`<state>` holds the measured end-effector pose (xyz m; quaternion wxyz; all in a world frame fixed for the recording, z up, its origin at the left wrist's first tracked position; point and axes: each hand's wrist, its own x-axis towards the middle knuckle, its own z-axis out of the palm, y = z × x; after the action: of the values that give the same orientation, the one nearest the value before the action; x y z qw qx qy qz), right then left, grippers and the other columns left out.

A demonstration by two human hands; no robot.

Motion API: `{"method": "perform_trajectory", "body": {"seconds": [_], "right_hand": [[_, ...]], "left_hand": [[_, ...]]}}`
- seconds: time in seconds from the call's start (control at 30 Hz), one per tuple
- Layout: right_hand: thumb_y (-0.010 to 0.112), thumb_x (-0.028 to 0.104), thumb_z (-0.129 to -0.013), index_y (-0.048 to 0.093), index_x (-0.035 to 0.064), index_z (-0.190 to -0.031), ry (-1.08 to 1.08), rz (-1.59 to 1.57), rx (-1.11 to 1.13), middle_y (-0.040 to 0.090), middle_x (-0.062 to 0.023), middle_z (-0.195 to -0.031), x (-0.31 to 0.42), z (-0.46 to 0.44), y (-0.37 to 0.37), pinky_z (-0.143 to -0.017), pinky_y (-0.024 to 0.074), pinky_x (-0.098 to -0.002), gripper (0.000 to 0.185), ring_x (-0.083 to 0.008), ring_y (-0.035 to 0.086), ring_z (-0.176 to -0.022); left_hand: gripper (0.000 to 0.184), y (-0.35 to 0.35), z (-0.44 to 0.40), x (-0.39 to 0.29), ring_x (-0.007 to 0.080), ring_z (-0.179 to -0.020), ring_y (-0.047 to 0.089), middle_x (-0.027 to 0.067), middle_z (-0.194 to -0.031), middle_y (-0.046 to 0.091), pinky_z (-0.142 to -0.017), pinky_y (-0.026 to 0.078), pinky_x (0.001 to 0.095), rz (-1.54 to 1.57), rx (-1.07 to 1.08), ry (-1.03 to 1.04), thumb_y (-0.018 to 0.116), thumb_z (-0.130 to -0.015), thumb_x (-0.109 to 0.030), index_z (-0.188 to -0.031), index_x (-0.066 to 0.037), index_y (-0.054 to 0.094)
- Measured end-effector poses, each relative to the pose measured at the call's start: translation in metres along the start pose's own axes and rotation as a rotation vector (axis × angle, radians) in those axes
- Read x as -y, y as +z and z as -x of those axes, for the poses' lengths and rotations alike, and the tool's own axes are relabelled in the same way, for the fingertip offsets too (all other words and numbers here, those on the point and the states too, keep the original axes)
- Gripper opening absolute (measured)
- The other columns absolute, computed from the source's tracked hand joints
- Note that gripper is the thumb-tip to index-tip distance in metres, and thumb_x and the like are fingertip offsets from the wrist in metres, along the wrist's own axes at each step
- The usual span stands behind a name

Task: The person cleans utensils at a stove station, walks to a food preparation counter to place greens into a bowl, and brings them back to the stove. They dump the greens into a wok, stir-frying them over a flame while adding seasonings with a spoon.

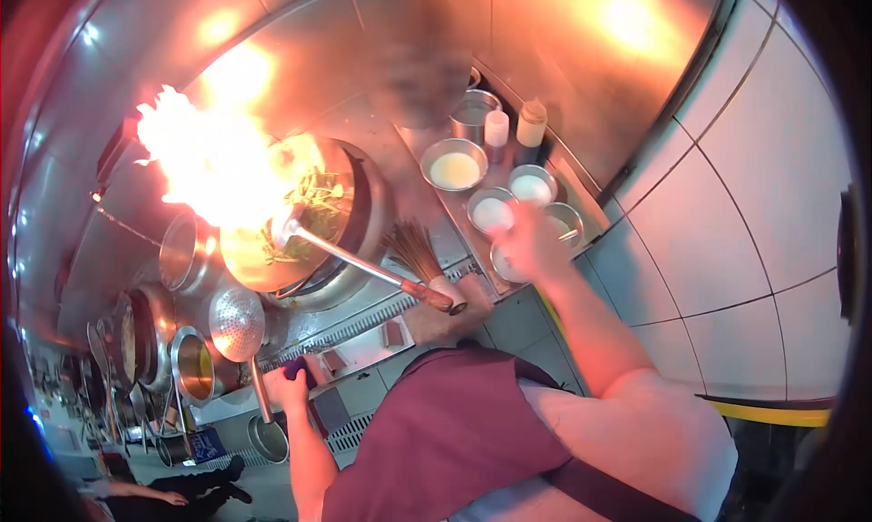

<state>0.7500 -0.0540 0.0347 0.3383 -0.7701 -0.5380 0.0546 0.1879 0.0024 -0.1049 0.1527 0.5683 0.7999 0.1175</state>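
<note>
My left hand (289, 387) is closed around a bunched dark purple cloth (295, 367) at the stove's front edge, close beside the handle of a perforated skimmer (238, 324). My right hand (534, 242) reaches over small metal seasoning bowls; motion smears its fingers, so their grip is unclear. One bowl of white powder (491, 213) lies just beyond it. Green vegetables (320, 204) are in a wok (250, 258), with tall flames (204, 163) rising over its left side. A long-handled ladle (359, 260) rests with its head in the wok and its wooden grip toward me.
A bamboo brush (420, 257) lies right of the wok. Behind the seasonings stand squeeze bottles (531, 127) and a bowl of pale yellow contents (454, 170). Metal pots (193, 367) line the left. Another person's dark-trousered legs (195, 487) show at lower left. A tiled wall (727, 231) bounds the right.
</note>
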Motion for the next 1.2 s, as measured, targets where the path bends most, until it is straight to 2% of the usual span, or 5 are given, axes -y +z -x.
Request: {"method": "perform_trajectory", "body": {"seconds": [0.17,0.23,0.37,0.43,1.2], "right_hand": [[0.071,0.036,-0.085,0.057,-0.0023,-0.115,0.573,-0.242,-0.240,0.061,-0.0123,-0.084,-0.150,0.019,-0.032,-0.068,0.0498,-0.0393,0.051,-0.0253,0.061,-0.078],[0.067,0.030,-0.090,0.060,-0.0018,-0.115,0.892,-0.998,0.115,0.061,-0.0094,-0.083,-0.160,0.031,-0.016,-0.070,0.0502,-0.0356,0.042,-0.0213,0.060,-0.076],[0.062,0.025,-0.093,0.064,-0.0004,-0.110,0.746,-0.964,0.315,0.064,-0.0094,-0.085,-0.123,0.038,0.006,-0.068,0.0504,-0.0304,0.030,-0.0180,0.061,-0.073],[0.056,0.022,-0.097,0.067,-0.0011,-0.104,0.098,-0.472,0.094,0.064,-0.0083,-0.083,-0.095,0.044,-0.022,-0.063,0.0493,-0.0287,0.027,-0.0154,0.059,-0.066],[0.048,0.019,-0.100,0.063,-0.0014,-0.105,0.815,-1.134,-0.404,0.065,-0.0063,-0.079,-0.176,0.070,-0.011,-0.055,0.0454,-0.0242,0.026,-0.0118,0.059,-0.062]], "left_hand": [[0.051,-0.006,0.020,-0.011,0.0388,-0.106,0.056,0.0235,-0.115,0.054,-0.094,0.046,0.0444,0.038,-0.140,0.067,0.070,-0.079,-0.024,-0.120,0.002,0.056],[0.051,-0.002,0.012,-0.015,0.0387,-0.107,0.055,0.0230,-0.116,0.054,-0.094,0.046,0.0446,0.009,-0.191,0.097,0.070,-0.079,-0.024,-0.120,0.003,0.056],[0.049,-0.006,0.001,-0.036,0.0370,-0.106,0.055,0.0212,-0.117,0.053,-0.093,0.046,0.0434,-0.064,-0.232,0.125,0.068,-0.080,-0.023,-0.120,0.003,0.055],[0.046,-0.018,0.001,-0.060,0.0341,-0.100,0.056,0.0202,-0.115,0.053,-0.089,0.046,0.0407,0.006,-0.208,0.133,0.066,-0.082,-0.021,-0.120,0.002,0.054],[0.039,-0.038,0.005,-0.033,0.0303,-0.092,0.059,0.0179,-0.112,0.054,-0.086,0.048,0.0395,0.072,-0.137,0.188,0.064,-0.084,-0.017,-0.118,0.003,0.056]]}}
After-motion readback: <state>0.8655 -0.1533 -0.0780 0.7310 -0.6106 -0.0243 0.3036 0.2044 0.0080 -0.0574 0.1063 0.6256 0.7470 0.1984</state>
